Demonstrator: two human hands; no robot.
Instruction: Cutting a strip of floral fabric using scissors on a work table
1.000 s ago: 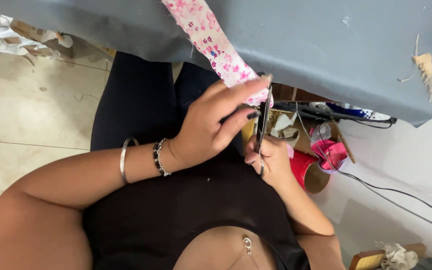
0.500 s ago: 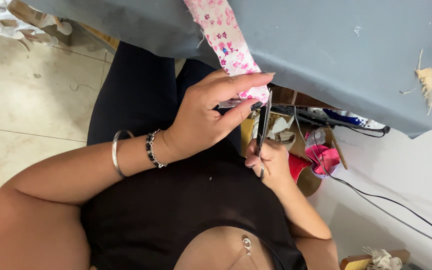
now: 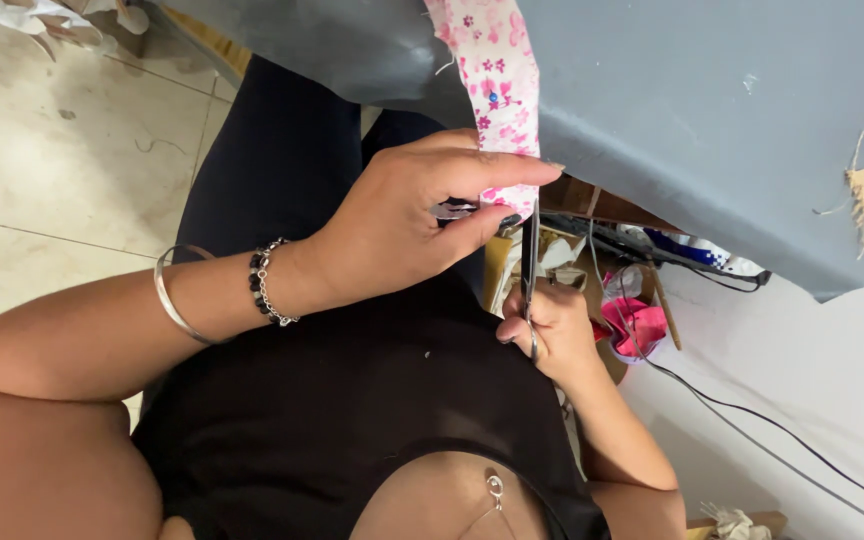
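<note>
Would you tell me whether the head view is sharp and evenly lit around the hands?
Head view: soft, even light, no glare; left hand and floral fabric strip are sharp; scissors in the right hand look thin and dark; clutter under the table edge sits in shadow.

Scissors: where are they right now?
Head view, centre-right: the scissors stand upright in the right hand, blades meeting the floral fabric strip pinched by the left hand, below the grey table edge.

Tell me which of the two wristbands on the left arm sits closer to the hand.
The dark beaded bracelet is the closer one, right at the wrist behind the left hand. The plain silver bangle rides farther up the forearm, apart from it.
</note>
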